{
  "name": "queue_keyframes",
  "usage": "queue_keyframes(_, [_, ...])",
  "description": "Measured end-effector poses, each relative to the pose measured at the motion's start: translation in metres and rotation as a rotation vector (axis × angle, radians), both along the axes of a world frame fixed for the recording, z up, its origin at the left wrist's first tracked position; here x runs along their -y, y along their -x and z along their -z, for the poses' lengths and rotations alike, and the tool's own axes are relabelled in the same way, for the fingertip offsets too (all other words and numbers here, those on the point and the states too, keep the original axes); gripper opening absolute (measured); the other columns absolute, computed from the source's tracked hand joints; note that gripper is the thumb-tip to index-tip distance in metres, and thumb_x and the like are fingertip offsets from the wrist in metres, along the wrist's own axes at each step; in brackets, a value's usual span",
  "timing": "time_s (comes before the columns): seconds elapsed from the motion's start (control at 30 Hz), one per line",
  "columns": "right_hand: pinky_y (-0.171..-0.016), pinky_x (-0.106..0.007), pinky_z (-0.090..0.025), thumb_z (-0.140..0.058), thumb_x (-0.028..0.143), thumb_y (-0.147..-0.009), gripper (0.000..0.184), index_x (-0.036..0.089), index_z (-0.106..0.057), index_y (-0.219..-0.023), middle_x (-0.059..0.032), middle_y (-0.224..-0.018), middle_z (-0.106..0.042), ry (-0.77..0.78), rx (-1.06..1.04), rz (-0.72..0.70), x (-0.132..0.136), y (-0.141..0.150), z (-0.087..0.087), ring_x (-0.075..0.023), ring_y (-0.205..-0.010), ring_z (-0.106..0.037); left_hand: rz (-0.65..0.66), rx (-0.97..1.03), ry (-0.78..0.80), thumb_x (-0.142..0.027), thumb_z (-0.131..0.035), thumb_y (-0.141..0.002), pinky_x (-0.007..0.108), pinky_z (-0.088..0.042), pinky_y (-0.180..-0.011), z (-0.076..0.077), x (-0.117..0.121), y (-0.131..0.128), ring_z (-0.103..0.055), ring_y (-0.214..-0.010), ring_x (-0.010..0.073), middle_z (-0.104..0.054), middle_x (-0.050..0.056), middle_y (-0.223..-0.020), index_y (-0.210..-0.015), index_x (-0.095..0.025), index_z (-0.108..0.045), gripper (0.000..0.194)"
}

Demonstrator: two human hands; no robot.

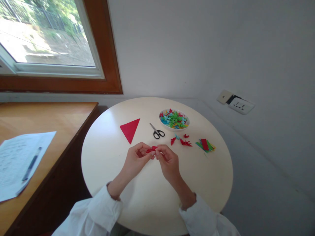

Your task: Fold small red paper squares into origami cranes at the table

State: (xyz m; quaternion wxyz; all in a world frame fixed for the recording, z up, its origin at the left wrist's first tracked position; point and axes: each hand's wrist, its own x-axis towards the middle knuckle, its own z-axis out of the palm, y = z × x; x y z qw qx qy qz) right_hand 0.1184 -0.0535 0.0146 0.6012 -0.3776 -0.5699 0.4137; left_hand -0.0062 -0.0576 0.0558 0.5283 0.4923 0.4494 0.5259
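Between my fingertips, above the middle of the round table, is a small piece of folded red paper (152,149). My left hand (138,156) pinches its left side, and my right hand (168,160) pinches its right side. Its exact shape is partly hidden by the fingers. Beyond my left hand lies a red paper triangle (130,130). Scissors (157,132) with black handles rest just past my hands. Several small red folded paper pieces (186,143), bird-like in shape, and a light blue one (177,136) lie beyond my right hand.
A white bowl (160,124) full of colourful folded paper pieces stands at the back of the round white table (152,203). Coloured paper strips (206,145) lie at the right. On the wooden desk (61,114) at left are written sheets (14,164) and a pen (31,164).
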Motion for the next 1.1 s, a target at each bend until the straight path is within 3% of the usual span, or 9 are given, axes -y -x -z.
queue_keyframes(0.5, [-0.062,-0.026,-0.054,-0.062,0.021,-0.073,0.004,0.02,-0.065,-0.075,-0.0037,-0.083,-0.062,0.037,-0.107,0.002,0.001,0.0023,-0.005,-0.0133,-0.07,-0.061,-0.018,-0.052,-0.031,-0.023,-0.07,-0.063,0.022,-0.046,-0.054,-0.0004,0.0007,0.001,-0.059,-0.054,0.0117,-0.064,0.001,-0.055,-0.066,-0.013,-0.06,0.014])
queue_keyframes(1.1, [-0.058,-0.025,-0.053,-0.062,0.019,-0.071,0.004,0.019,-0.065,-0.074,-0.0037,-0.081,-0.063,0.026,-0.074,0.036,0.001,0.0039,-0.0038,-0.0132,-0.069,-0.06,-0.039,-0.048,-0.033,-0.02,-0.069,-0.061,0.022,-0.045,-0.051,-0.0004,0.0003,0.0005,-0.058,-0.051,0.0116,-0.062,0.0,-0.051,-0.062,-0.015,-0.058,0.013])
